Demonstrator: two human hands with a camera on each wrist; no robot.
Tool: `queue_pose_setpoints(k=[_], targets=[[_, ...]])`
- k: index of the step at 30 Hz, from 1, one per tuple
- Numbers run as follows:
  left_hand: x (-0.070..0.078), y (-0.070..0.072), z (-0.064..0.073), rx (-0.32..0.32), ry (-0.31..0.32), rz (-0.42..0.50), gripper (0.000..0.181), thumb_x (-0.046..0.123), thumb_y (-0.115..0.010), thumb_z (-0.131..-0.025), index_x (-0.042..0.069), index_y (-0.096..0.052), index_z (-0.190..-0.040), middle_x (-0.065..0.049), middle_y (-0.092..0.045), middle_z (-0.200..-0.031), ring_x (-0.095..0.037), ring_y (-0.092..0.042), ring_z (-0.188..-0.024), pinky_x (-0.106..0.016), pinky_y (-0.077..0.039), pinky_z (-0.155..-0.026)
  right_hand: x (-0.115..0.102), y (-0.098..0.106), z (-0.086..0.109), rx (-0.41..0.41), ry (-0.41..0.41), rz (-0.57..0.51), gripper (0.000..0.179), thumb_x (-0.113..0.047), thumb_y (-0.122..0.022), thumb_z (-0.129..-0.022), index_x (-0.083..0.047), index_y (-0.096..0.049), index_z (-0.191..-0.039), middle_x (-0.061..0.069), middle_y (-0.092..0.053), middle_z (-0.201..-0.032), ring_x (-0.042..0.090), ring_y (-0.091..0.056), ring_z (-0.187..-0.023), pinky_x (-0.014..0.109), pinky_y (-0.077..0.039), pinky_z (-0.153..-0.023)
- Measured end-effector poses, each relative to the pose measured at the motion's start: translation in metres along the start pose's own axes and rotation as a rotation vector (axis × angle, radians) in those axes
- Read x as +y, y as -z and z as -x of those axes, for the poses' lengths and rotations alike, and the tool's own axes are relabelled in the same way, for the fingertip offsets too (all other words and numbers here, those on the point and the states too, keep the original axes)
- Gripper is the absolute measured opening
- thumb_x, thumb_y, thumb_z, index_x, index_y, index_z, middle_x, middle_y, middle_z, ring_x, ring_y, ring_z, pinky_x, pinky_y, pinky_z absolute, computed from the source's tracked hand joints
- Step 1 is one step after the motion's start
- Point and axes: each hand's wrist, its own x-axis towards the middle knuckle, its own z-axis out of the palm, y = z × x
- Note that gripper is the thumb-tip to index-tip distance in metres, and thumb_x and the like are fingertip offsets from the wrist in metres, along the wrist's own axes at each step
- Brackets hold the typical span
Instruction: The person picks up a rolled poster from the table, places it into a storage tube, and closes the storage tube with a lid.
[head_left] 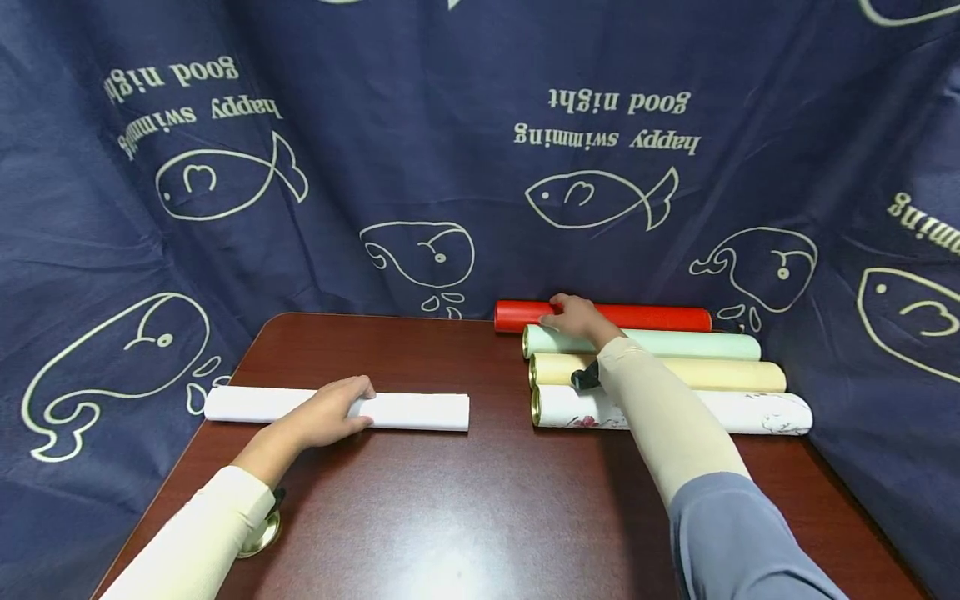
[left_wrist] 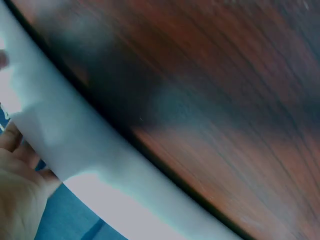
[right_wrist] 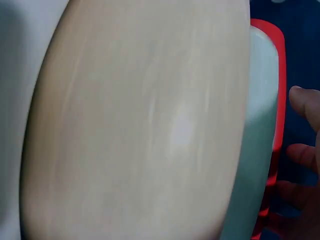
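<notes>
My left hand [head_left: 330, 412] grips a rolled white paper [head_left: 423, 412] near its middle, thumb on the near side and fingers over the far side. In the left wrist view the paper roll [left_wrist: 100, 145] runs diagonally, with part of the hand [left_wrist: 22, 175] at its edge. My right hand [head_left: 576, 317] reaches over the far red tube [head_left: 652, 317], touching it with loosely spread fingers. In front of it lie a mint-green tube [head_left: 697, 344], a cream tube [head_left: 720, 375] and a white flower-patterned tube [head_left: 765, 412], side by side. The cream tube [right_wrist: 145, 120] fills most of the right wrist view.
Everything lies on a brown wooden table [head_left: 450, 492]. A dark blue curtain [head_left: 465, 150] with fish and whale drawings hangs behind and at both sides. A round gold-coloured piece [head_left: 261, 537] shows beside the left sleeve, partly hidden. The right forearm crosses above the tubes.
</notes>
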Motion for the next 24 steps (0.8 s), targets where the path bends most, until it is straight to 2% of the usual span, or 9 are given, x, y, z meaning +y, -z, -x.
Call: queue_pose_setpoints(k=[3,6,10,13,19,24], targets=[[0.002,-0.002,0.001,0.05,0.012,-0.026,0.037,0.012,-0.083,-0.08,0.008,-0.058,-0.107,-0.006,-0.063,-0.103,-0.024,-0.06,-0.094,-0.045,-0.049,-0.082,-0.012,-0.005,-0.005,-0.016,0.012,0.032,0.065,-0.036,-0.06,-0.096,0.003,-0.043,-0.144,0.028,-0.047,-0.143,0.05,-0.034,-0.134,0.052,-0.028,-0.112],[0.004,-0.006,0.004,0.078,0.036,-0.039,0.045,0.013,-0.086,-0.077,0.006,-0.06,-0.113,-0.009,-0.063,-0.111,-0.031,-0.06,-0.106,-0.057,-0.045,-0.094,-0.024,-0.01,-0.01,-0.038,0.007,0.06,0.067,-0.039,-0.062,-0.095,0.0,-0.042,-0.146,0.027,-0.043,-0.145,0.05,-0.033,-0.133,0.056,-0.029,-0.11],[0.004,-0.011,0.008,0.071,0.06,-0.008,0.044,0.017,-0.083,-0.082,0.007,-0.06,-0.118,-0.012,-0.06,-0.119,-0.035,-0.056,-0.118,-0.072,-0.027,-0.103,-0.039,-0.018,-0.016,-0.052,-0.032,0.106,0.072,-0.042,-0.065,-0.092,-0.006,-0.039,-0.149,0.024,-0.04,-0.147,0.047,-0.032,-0.135,0.062,-0.029,-0.107],[0.006,-0.014,0.01,0.066,0.057,0.015,0.039,0.02,-0.078,-0.087,0.007,-0.059,-0.118,-0.012,-0.062,-0.121,-0.036,-0.055,-0.121,-0.074,-0.021,-0.104,-0.047,-0.025,-0.02,-0.057,-0.053,0.16,0.076,-0.044,-0.066,-0.091,-0.009,-0.036,-0.151,0.022,-0.038,-0.149,0.045,-0.031,-0.136,0.065,-0.027,-0.106],[0.009,-0.013,0.015,0.069,0.064,0.027,0.035,0.02,-0.076,-0.088,0.01,-0.059,-0.117,-0.011,-0.066,-0.117,-0.038,-0.057,-0.12,-0.073,-0.024,-0.104,-0.064,-0.041,-0.034,-0.037,-0.053,0.25,0.08,-0.037,-0.074,-0.088,-0.013,-0.035,-0.153,0.017,-0.04,-0.151,0.043,-0.034,-0.135,0.065,-0.024,-0.106],[0.01,-0.015,0.014,0.103,0.056,0.036,0.033,0.015,-0.08,-0.084,0.011,-0.06,-0.11,-0.009,-0.067,-0.113,-0.035,-0.059,-0.117,-0.073,-0.028,-0.102,-0.075,-0.051,-0.041,-0.029,-0.037,0.308,0.08,-0.033,-0.078,-0.085,-0.014,-0.037,-0.152,0.016,-0.044,-0.147,0.042,-0.038,-0.131,0.064,-0.026,-0.105]])
